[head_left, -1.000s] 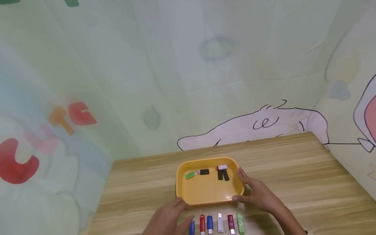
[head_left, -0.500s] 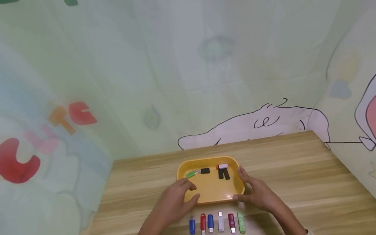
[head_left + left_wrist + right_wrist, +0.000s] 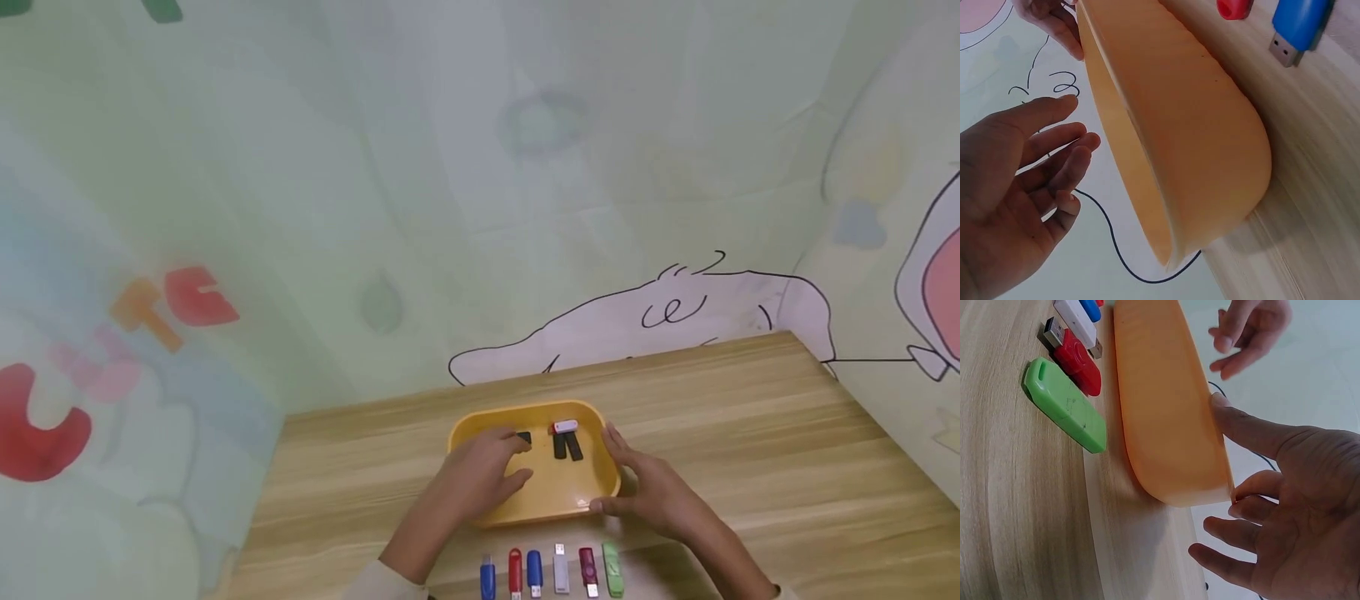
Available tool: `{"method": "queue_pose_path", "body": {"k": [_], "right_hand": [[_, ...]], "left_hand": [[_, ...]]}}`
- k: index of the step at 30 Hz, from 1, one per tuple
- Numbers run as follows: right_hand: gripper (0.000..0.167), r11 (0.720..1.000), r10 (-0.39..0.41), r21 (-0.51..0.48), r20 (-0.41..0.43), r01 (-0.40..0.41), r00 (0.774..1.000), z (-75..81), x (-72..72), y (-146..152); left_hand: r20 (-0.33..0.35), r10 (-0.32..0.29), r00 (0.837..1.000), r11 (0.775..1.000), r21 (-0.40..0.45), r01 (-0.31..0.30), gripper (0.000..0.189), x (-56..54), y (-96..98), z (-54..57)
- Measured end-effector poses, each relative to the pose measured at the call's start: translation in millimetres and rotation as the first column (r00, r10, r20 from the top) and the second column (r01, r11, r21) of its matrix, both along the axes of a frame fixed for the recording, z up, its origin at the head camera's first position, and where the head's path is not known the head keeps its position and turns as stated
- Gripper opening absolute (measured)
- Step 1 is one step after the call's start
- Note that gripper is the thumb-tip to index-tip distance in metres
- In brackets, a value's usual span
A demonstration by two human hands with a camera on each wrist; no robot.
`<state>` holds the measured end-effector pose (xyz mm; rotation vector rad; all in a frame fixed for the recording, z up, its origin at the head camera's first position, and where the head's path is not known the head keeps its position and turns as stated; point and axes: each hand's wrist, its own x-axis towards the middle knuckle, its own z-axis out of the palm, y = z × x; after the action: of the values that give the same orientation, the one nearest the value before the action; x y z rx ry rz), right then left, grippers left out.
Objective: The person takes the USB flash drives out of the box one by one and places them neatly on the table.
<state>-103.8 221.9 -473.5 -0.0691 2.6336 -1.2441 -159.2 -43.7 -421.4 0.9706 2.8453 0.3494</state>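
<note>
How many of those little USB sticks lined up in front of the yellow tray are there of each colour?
Blue USB sticks: 2
Red USB sticks, one darker: 2
Pale grey USB stick: 1
Green USB stick: 1
Total: 6

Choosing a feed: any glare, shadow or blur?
Head: small glint inside the yellow rounded plastic tray, lower right; left wrist: soft shadow on the wood-grain table below it; right wrist: soft shadow too, green oblong plastic stick fairly sharp.
</note>
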Motion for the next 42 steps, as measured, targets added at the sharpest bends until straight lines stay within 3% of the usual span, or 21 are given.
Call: {"method": "queue_pose_path", "body": {"k": [7,16,21,32,37,42], "right_hand": [[0.111,1.000,-0.016,-0.009,0.019,0.016,1.000,-1.2,-0.4,-0.5],[0.109,1.000,-0.005,-0.020,0.015,0.005,1.000,1.0,-3.2,3.3],[0.108,1.000,0.005,-0.029,-0.004,-0.005,1.000,2.1,-4.4,4.3],[0.108,0.998,-0.004,-0.066,0.029,0.006,1.000,-6.9,2.8,-2.0],[0.107,0.999,-0.007,-0.041,0.027,0.008,1.000,-5.9,1.0,-1.2],[0.106,0.999,0.000,-0.044,0.022,0.000,1.000,-3.7,-0.3,2.0]], "left_hand": [[0.021,-0.009,1.000,0.998,-0.068,0.011,0.035,-11.7,16.0,-5.1],[0.063,0.027,0.998,0.993,-0.117,-0.020,0.037,-23.8,38.8,-11.1],[0.077,0.005,0.997,0.988,-0.152,0.007,0.032,-30.5,49.7,-20.5],[0.111,-0.012,0.994,0.973,-0.230,0.037,0.038,-21.9,54.8,-49.2],[0.102,-0.006,0.995,0.973,-0.231,0.030,0.032,-21.2,55.5,-48.7],[0.090,-0.046,0.995,0.971,-0.231,0.066,0.024,-21.6,53.9,-43.8]]}}
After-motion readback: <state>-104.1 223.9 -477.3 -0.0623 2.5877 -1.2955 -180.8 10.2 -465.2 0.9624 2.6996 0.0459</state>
